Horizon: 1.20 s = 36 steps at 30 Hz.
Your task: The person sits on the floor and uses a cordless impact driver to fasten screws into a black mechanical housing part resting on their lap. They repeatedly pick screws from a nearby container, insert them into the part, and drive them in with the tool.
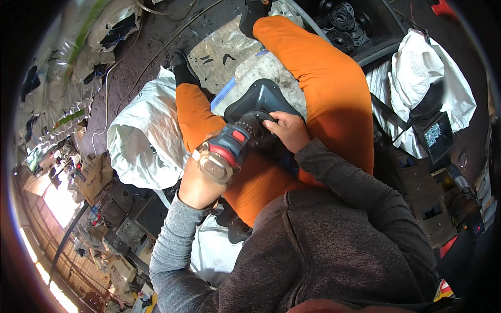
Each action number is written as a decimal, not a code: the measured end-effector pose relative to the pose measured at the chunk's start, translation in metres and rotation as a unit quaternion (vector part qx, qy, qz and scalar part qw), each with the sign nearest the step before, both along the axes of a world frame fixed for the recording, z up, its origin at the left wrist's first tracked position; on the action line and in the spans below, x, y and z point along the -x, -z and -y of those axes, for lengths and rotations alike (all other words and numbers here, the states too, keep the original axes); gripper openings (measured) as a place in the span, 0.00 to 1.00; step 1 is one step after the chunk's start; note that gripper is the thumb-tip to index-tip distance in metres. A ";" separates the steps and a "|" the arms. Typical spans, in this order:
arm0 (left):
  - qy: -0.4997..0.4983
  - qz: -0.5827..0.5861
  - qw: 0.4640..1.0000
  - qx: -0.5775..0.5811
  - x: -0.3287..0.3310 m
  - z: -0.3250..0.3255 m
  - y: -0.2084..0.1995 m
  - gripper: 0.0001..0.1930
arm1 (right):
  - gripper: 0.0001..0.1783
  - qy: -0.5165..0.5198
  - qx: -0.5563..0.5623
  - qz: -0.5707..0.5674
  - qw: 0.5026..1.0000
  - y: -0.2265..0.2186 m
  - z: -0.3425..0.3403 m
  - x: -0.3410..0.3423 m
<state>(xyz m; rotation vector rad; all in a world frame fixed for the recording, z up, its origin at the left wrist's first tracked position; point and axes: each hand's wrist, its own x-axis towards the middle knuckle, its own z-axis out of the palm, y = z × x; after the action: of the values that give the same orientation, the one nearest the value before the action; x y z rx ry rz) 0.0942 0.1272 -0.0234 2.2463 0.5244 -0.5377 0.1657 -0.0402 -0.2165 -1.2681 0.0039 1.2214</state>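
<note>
My left hand (201,185) is wrapped round a cordless drill (234,143) with a grey and red body, its chuck pointing away from me. At the chuck's front is a round black part (259,116), which the fingers of my right hand (288,130) pinch by its edge. Under both lies a black flared plastic piece (266,89) with small holes along its rim, between my orange-clad legs. The drill's tip is hidden, so I cannot tell whether it touches the round part.
A black crate (376,55) with several round black parts (342,18) stands at the far right. Near it are a white sack (417,68) and a small black tray of screws (433,134). Another white sack (148,130) sits left of my legs. Cables (156,55) cross the floor.
</note>
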 end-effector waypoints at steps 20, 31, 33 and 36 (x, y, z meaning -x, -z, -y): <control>-0.201 0.157 0.967 0.001 0.226 0.134 0.001 0.42 | 0.09 -0.080 -0.171 -0.076 0.979 -0.082 -0.006 -0.027; -0.730 0.366 0.568 0.101 0.379 0.071 -0.034 0.17 | 0.28 -0.393 -0.110 -0.005 0.913 -0.146 -0.065 0.072; -0.735 0.293 0.607 0.072 0.438 0.072 -0.019 0.16 | 0.29 -0.260 -0.084 -0.026 0.962 -0.111 -0.056 0.026; -0.716 0.129 0.686 0.007 0.462 0.084 0.026 0.19 | 0.27 -0.147 -0.011 -0.027 0.989 -0.090 -0.039 -0.006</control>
<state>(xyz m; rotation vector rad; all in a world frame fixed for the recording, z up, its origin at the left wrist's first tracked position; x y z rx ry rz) -0.3682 0.0436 -0.0495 1.1906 1.7863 0.5893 0.1719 -0.0016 -0.1269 -1.2457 -0.1621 1.5047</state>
